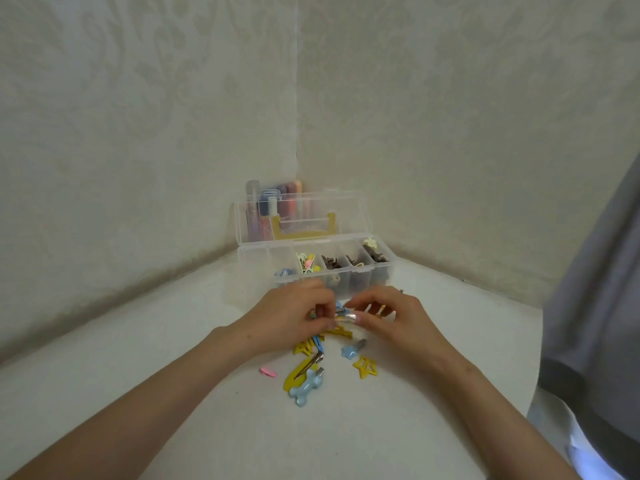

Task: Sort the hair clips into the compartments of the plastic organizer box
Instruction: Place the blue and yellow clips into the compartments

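A clear plastic organizer box (346, 285) stands open in the corner, its lid upright. Its compartments hold blue, pastel, brown and dark clips. My left hand (287, 317) and my right hand (384, 315) meet just in front of the box, and both pinch a small clip (341, 311) with a blue and metal part between their fingertips. Below the hands lies a loose pile: a yellow star clip (366, 367), a blue star clip (349, 351), a long yellow snap clip (298, 374), a light blue bone-shaped clip (306, 388) and a small pink clip (268, 372).
Several coloured tubes and bottles (270, 209) stand behind the lid in the wall corner. Patterned walls close in the white surface (173, 341) on the left and at the back. A grey and white cloth (595, 341) hangs at the right edge.
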### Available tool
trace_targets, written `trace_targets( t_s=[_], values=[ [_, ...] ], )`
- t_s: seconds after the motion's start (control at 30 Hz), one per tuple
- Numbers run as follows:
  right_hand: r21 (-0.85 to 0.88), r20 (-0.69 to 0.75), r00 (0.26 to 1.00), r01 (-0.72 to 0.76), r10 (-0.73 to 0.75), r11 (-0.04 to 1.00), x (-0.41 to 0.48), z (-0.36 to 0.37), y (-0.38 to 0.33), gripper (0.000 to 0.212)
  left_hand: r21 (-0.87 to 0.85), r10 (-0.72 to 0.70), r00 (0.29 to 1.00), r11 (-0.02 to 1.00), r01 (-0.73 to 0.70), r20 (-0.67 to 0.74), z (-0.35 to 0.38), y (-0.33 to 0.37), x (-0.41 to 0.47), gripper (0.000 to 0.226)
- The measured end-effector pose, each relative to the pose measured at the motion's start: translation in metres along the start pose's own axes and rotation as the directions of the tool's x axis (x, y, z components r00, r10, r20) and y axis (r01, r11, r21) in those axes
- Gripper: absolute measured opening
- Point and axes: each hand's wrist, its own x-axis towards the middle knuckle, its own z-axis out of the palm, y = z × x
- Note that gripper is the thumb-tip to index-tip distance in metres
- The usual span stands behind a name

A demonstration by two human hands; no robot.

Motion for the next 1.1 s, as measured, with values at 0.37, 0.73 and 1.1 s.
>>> trace_targets(
  t_s=[0.37,0.73,1.1],
  values=[
    [0.086,-0.077,0.993,-0.078,0.085,0.993,0.002,-0.002,0.005,0.006,-0.219,-0.062,0.986,0.975,0.027,-0.152,-0.001,0.000,0.002,0.007],
    [0.304,-0.166,0.986,0.020,0.033,0.952,0.035,-0.001,-0.020,0.010,-0.281,-0.245,0.903,0.948,0.148,-0.352,-0.043,-0.022,0.000,0.014],
    [0.031,-0.210,0.976,-0.051,0.057,0.998,0.115,0.014,-0.034,0.010,-0.241,-0.346,0.847,0.933,0.267,-0.404,-0.048,-0.043,0.001,0.014]
  ],
)
